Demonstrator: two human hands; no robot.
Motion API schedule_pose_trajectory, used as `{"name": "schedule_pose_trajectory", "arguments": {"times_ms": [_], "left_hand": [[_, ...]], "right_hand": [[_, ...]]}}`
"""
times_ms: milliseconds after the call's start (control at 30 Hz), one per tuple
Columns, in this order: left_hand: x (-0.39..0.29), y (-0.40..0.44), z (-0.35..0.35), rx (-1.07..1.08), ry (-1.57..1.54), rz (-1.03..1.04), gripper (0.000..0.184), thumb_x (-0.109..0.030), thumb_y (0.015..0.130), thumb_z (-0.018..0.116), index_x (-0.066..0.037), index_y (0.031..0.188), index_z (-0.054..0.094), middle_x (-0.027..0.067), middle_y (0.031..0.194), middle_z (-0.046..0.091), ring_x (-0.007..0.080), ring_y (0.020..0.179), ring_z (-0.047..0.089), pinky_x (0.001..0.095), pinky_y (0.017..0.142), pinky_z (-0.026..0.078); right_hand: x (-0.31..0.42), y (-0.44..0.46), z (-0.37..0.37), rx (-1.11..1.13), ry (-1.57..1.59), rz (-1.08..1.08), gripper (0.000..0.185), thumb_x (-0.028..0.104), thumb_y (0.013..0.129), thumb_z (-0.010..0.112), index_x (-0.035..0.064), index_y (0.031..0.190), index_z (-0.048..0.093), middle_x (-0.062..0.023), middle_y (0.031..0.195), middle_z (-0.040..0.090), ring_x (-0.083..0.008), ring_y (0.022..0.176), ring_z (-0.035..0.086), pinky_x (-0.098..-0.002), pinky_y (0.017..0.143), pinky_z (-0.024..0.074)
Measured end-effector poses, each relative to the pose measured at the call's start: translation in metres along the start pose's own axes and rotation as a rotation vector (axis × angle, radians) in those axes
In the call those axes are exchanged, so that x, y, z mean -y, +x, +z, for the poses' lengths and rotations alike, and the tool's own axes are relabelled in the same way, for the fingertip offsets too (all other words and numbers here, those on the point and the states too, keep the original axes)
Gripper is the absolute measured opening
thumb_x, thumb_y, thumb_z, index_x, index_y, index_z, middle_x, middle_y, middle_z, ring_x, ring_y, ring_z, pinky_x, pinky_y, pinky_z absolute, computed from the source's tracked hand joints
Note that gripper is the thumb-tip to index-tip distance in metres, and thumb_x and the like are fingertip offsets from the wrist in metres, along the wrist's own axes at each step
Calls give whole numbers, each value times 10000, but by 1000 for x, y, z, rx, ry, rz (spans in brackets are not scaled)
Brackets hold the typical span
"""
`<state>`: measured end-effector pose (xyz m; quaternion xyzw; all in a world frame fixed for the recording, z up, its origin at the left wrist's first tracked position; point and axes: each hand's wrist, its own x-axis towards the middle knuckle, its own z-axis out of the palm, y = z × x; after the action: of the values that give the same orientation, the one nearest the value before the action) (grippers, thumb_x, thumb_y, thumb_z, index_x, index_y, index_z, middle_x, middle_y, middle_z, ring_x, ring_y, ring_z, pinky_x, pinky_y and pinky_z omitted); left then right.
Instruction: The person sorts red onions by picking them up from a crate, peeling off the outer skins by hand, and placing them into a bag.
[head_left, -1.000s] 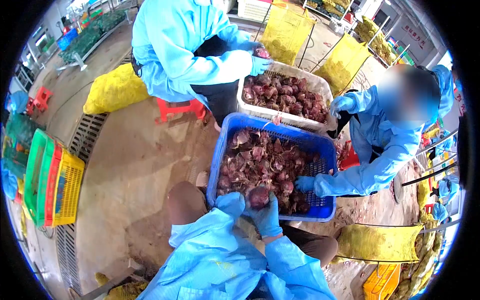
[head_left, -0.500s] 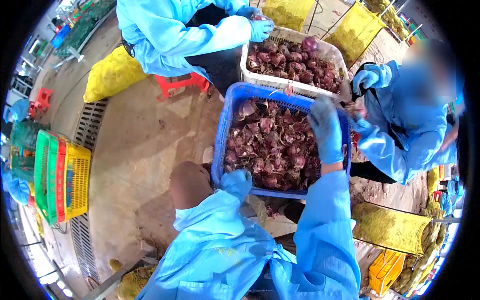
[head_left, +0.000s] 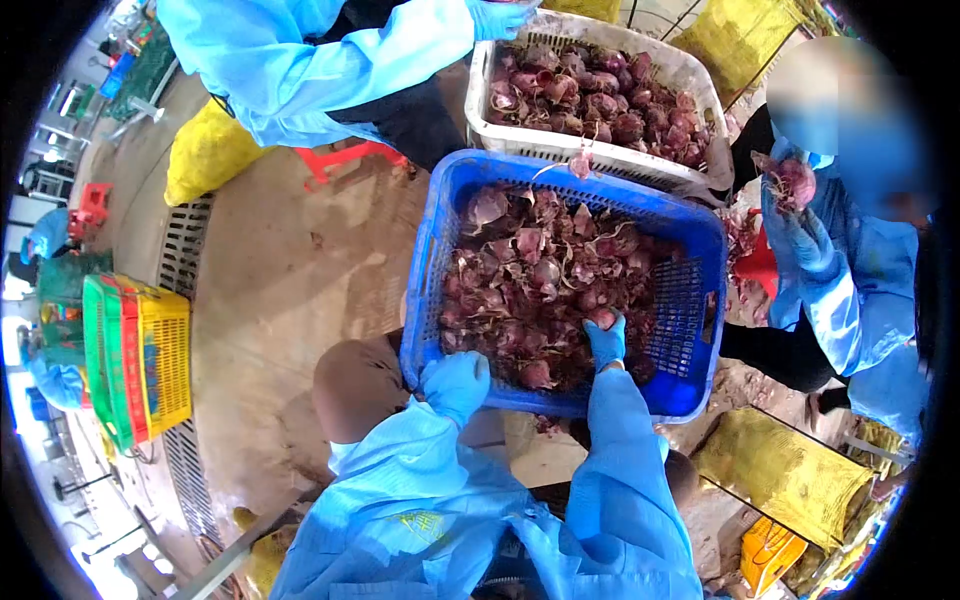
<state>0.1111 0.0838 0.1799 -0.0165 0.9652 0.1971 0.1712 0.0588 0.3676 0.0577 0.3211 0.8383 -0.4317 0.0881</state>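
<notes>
A blue plastic crate (head_left: 705, 330) full of red onions (head_left: 540, 245) with dry roots and loose skins is in front of me. My right hand (head_left: 608, 348), in a blue glove, reaches over its near side, with fingers and thumb closed round a red onion (head_left: 602, 318) just above the pile. At the crate's near left corner rests my left hand (head_left: 455, 386), also gloved, its fingers curled into a fist. Whatever it may hold is hidden. A piece of onion skin (head_left: 581, 164) hangs on the crate's far rim.
A white crate (head_left: 590, 155) of red onions adjoins the far side. One co-worker (head_left: 300, 75) is at the upper left; another co-worker (head_left: 850, 270) at right holds up an onion (head_left: 792, 186). Yellow mesh sacks (head_left: 785, 470) and stacked crates (head_left: 165, 350) stand around. A red stool (head_left: 350, 158) is behind.
My right hand has moved from the crate's right rim down to its near middle and now grips an onion. The right co-worker has raised an onion. The view has shifted slightly.
</notes>
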Motion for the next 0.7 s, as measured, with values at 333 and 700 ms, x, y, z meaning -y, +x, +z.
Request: {"name": "schedule_pose_trajectory", "arguments": {"times_ms": [333,700], "left_hand": [[2,-3,9,-118,1,5,223,-320,808,526,-147,793,666,112,751,653,306,699,620,439,620,444],[2,-6,-2,1,-91,-12,344,-396,849,508,-122,1004,647,146,889,660,301,842,632,428,757,454]], "right_hand": [[93,-88,-25,495,1481,264,585,517,815,529,87,1208,475,-145,1167,542,-306,1036,539,-441,854,477],[132,-174,-22,626,1782,368,628,579,821,532,104,1225,451,-122,1124,559,-288,937,595,-356,633,550]]}}
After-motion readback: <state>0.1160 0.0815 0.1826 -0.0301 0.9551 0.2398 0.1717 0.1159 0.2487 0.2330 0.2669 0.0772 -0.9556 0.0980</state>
